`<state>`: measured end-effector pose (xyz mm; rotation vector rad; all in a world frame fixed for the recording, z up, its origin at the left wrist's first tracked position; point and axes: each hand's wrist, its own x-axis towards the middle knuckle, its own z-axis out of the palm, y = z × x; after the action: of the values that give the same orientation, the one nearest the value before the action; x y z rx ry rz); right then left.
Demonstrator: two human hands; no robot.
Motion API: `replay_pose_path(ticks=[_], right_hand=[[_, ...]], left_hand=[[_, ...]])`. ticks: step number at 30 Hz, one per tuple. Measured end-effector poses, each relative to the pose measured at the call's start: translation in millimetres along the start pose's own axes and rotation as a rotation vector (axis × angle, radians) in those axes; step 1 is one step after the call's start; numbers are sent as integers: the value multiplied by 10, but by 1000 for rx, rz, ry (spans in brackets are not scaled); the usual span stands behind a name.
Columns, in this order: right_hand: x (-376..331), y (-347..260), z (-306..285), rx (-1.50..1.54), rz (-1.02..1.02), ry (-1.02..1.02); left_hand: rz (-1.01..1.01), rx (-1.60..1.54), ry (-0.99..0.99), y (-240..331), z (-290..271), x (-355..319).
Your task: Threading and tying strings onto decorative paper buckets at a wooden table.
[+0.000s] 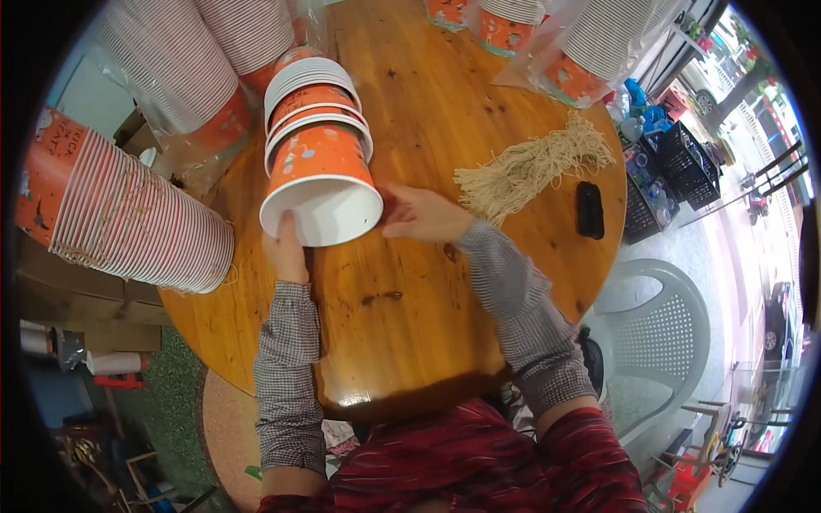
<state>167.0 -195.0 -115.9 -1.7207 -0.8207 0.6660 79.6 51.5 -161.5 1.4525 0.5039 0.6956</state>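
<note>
An orange paper bucket [321, 162] with a white rim and printed figures lies on its side, its mouth toward me. It is the front one of a loose row of nested buckets [315, 96] on the table. My left hand [289, 250] pinches the lower left of the rim, one digit inside the white mouth and the rest outside, partly hidden. On the bucket's right side, my right hand [425, 214] is held with the thumb apart from the fingers. Its fingertips are at the rim and partly behind it; whether they press on it is unclear.
On the round wooden table [410, 316] lie a bundle of beige strings [539, 167] and a black oblong object [590, 210]. A tall bucket stack [128, 205] leans at the left. Bagged stacks [171, 64] stand at the back. A grey plastic chair [654, 329] is at right.
</note>
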Motion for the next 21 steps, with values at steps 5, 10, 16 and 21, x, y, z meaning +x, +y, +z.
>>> replay_pose_path(ticks=[5,10,16,21], right_hand=[[-534,244,-849,-448,-196,720],[-609,529,-987,-734,-55,694],[-586,504,-982,-773,-40,594],[-607,366,-921,-657,-58,677]], left_hand=[[175,66,-75,98,-83,-239],[576,364,99,390,11,-502],[1011,538,-209,506,254,-961],[860,462,-432,495,473,-1003]])
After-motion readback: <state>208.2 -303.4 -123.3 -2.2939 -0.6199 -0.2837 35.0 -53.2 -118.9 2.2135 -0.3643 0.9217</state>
